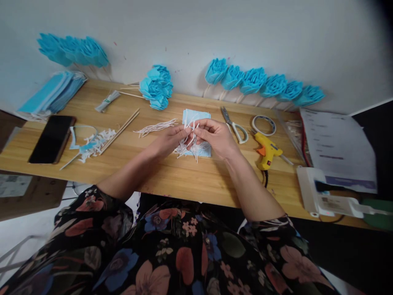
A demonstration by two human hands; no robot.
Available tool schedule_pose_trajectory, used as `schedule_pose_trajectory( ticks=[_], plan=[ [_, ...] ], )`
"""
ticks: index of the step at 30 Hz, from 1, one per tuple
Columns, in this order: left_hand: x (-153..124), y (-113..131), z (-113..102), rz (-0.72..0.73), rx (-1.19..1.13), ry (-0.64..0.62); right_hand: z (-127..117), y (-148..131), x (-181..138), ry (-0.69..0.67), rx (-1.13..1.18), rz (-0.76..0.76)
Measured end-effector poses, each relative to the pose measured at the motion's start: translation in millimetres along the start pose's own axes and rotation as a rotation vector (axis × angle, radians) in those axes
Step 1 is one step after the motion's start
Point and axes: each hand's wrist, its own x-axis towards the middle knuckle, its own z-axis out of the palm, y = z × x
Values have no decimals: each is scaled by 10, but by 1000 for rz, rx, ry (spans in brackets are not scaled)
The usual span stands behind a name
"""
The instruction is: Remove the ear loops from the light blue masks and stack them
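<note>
While the left hand (172, 137) and right hand (217, 134) pinch white strands (193, 125), these run roughly near to far.

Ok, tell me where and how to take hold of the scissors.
Best by the white handles, coming from the near side, probably with the right hand once it releases the white strings. The scissors lie on the table with handles nearer and blades pointing toward the wall, so that approach should avoid the cutting end.
</note>
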Motion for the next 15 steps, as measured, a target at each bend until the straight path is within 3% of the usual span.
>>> schedule_pose_trajectory(
  ticks=[6,12,15],
  plan=[
    [-3,26,1,15,-3,4,-18,-24,9,14,-36,-66],
    [11,42,11,-5,-111,95,-281,-250,-94,-206,290,-284],
    [0,40,15,-14,-139,104,-324,-294,-115,-135,320,-219]
  ],
)
